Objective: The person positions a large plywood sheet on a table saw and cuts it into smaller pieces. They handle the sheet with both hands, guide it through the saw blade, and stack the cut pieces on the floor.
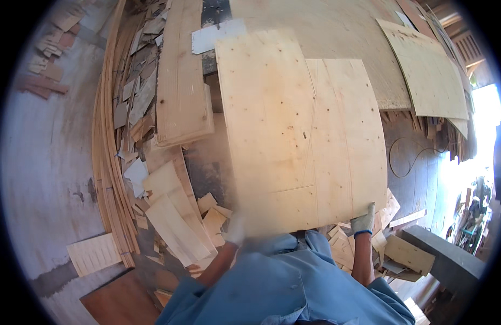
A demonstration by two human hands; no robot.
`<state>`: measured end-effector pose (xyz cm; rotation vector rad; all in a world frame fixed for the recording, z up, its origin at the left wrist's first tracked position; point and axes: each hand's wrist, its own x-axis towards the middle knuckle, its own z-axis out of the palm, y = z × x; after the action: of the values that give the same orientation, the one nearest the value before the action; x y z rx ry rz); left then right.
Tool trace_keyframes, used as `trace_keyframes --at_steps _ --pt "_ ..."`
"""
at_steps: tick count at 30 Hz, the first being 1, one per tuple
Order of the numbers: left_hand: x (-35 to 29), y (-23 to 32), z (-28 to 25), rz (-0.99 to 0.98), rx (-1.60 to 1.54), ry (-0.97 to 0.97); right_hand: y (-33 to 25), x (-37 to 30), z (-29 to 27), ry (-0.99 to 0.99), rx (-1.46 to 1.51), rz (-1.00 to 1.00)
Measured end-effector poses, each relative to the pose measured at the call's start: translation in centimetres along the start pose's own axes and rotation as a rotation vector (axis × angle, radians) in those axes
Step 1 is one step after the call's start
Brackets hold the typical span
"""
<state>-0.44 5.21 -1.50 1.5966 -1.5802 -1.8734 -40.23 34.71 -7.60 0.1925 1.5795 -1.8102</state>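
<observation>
"How would you expect the large pale plywood panel (266, 124) to handle?"

"Fairly stiff, I'd judge, and more awkward than heavy, being broad and thin. It might bow a little if held by one edge only. The face looks dry, so I wouldn't call it slippery, though the edges could splinter."

"One piece or two?"

"I can't tell. The far edge is stepped and a long line runs down the face, so it may be two sheets lying together. If so, they could slide apart."

"Where would you take hold?"

"At both near corners, thumbs above and fingers beneath — that spreads the load and keeps it level."

"Where is it now?"

"In front of the person's blue shirt (266, 281), near edge close to the waist. Its far part overlaps the broad tan plywood surface (348, 32) in view; whether it rests there, I can't say."

"And the hands?"

"The right hand (362, 222), in a pale glove with a blue cuff, grasps the near right corner. A thumb or finger shows on top; the rest is hidden, so how far it opens isn't clear."

"The left?"

"The left hand (234, 229), in a whitish glove, is at the near left corner — but badly blurred. I can't tell whether it's gripping, merely touching or loose."
</observation>
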Motion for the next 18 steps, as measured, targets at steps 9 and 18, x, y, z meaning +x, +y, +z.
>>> trace_keyframes --at_steps 9,18 --pt "0.1 2.2 1.1 0.154 0.285 0.070 -6.1 -0.5 3.7 0.196 -0.079 0.011" --pt "5.8 6.0 2.3 0.107 -0.094 0.108 -8.8 4.2 5.4 0.097 0.240 0.075"
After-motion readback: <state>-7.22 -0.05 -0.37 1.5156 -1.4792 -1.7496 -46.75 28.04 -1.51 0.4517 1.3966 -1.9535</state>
